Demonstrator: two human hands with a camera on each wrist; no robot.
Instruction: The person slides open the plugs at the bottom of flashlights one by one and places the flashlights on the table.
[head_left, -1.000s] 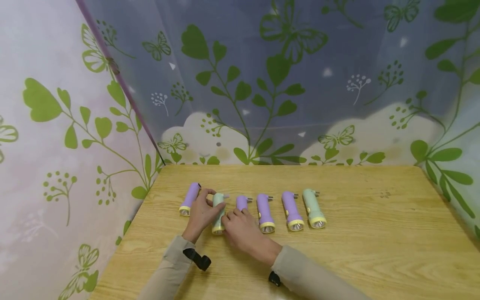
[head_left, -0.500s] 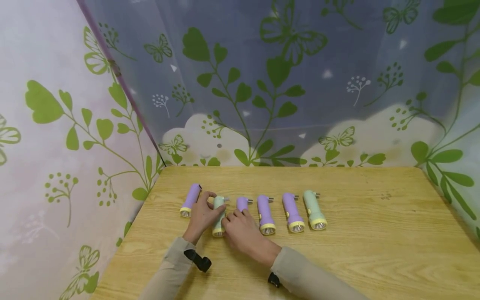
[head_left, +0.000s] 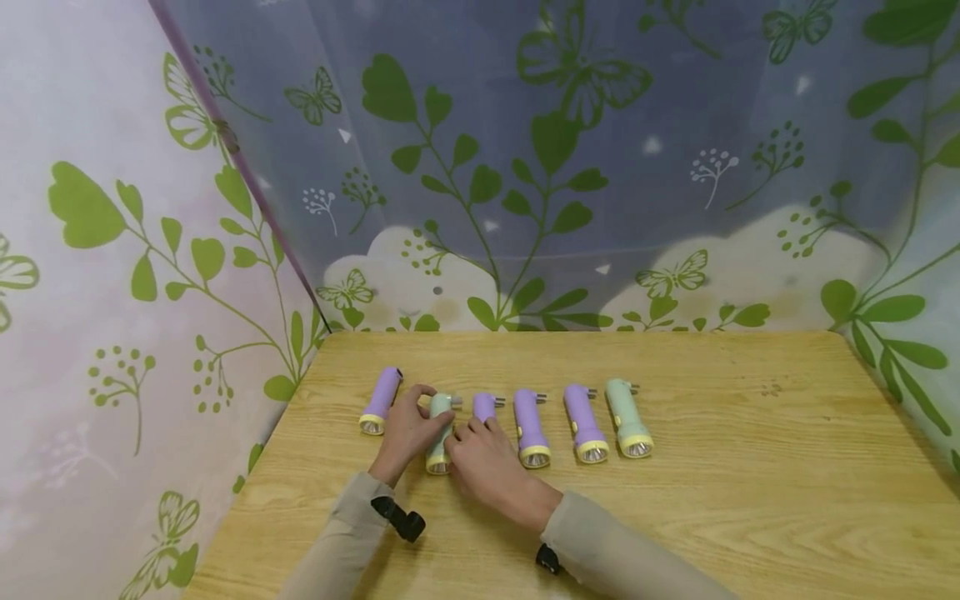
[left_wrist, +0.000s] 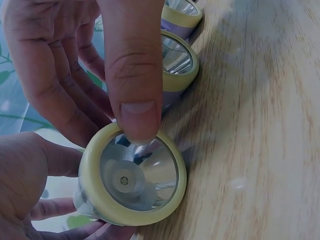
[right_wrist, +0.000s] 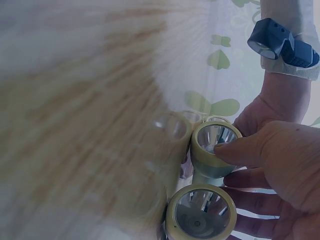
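A pale green flashlight (head_left: 440,406) with a yellow rim lies on the wooden table, its prongs sticking out at the far end. My left hand (head_left: 405,432) grips its body from the left. From the other side my right hand (head_left: 491,471) holds its front end, the thumb (left_wrist: 135,117) on the lens rim and the other fingers curled behind. The lens (left_wrist: 140,175) faces the left wrist camera and looks unlit. Under my right hand a purple flashlight (head_left: 484,406) is mostly hidden. The right wrist view also shows my right thumb (right_wrist: 240,150) on the green flashlight's lens.
Left of my hands lies a purple flashlight (head_left: 382,392). To the right are two purple flashlights (head_left: 529,421) and another green flashlight (head_left: 627,412), roughly in a row. A patterned cloth (head_left: 480,167) with leaves and butterflies borders the table (head_left: 750,467) at the back and sides.
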